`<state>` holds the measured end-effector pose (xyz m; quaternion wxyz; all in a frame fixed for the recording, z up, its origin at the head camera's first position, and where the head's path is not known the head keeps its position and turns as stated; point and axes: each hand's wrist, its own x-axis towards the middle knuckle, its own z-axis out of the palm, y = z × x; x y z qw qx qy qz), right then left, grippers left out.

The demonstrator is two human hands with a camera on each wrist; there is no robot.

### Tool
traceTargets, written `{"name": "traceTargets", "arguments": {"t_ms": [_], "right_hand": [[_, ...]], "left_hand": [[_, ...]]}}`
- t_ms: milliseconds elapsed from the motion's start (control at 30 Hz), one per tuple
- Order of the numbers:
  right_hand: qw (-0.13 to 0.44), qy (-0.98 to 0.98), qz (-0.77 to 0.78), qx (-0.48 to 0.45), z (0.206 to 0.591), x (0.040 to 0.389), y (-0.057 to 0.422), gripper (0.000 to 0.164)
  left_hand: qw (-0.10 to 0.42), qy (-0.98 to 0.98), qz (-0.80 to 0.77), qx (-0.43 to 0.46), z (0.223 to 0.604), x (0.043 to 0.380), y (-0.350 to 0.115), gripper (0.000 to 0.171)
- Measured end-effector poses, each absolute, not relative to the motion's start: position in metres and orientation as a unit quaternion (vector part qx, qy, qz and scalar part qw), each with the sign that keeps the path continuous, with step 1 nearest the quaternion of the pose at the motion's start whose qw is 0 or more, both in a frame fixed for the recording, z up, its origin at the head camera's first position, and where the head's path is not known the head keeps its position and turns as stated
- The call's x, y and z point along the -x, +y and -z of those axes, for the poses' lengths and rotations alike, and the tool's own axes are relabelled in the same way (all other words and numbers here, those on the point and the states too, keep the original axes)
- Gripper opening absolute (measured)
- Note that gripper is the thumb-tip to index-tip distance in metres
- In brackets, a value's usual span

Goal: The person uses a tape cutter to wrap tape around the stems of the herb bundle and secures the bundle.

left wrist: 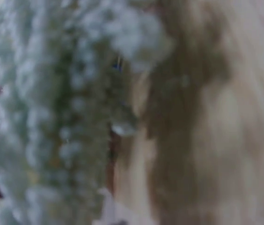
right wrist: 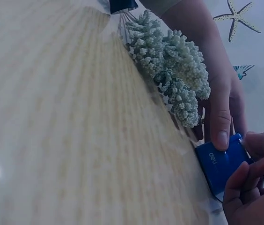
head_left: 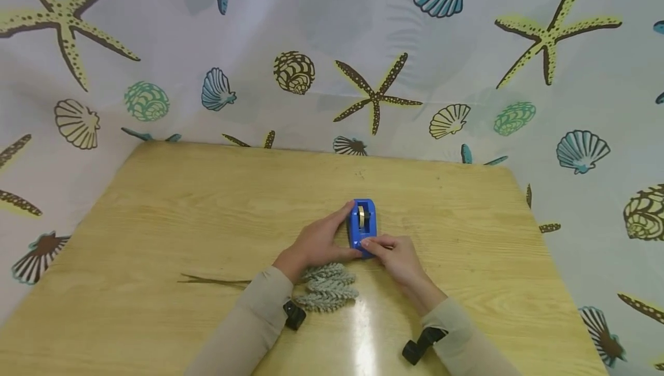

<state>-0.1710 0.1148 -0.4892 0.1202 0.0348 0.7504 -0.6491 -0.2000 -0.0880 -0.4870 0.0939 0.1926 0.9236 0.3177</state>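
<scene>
A blue tape dispenser (head_left: 370, 234) stands on the table, a roll of tape (head_left: 361, 218) inside it. My left hand (head_left: 317, 241) grips it from the left, fingers along the far side and thumb at the near end. At the dispenser's near end, my right hand (head_left: 400, 262) pinches with thumb and forefinger at the tape's end; the tape itself is too small to make out. Grey-green beaded sprigs (head_left: 328, 288) lie under my left wrist, their thin stems (head_left: 215, 280) pointing left. In the left wrist view the sprigs (left wrist: 52, 108) are blurred and hide most of the hand.
The wooden table (head_left: 233, 203) spreads around the hands. A white cloth (head_left: 321, 30) printed with shells and starfish hangs behind and at both sides. Black camera mounts (head_left: 425, 344) sit on the wrists, the left one close to the sprigs.
</scene>
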Motion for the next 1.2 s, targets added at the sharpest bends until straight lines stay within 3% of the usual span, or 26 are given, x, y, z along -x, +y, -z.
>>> {"name": "traceTargets", "arguments": {"t_ms": [467, 1200], "right_hand": [[0.152, 0.759, 0.631, -0.052, 0.484, 0.167, 0.123, 0.028], [0.135, 0.796, 0.586, -0.063, 0.475, 0.156, 0.123, 0.026]], "left_hand": [[0.116, 0.928, -0.314, -0.166, 0.484, 0.2, -0.085, 0.112], [0.122, 0.927, -0.314, -0.167, 0.48, 0.2, -0.08, 0.112]]}}
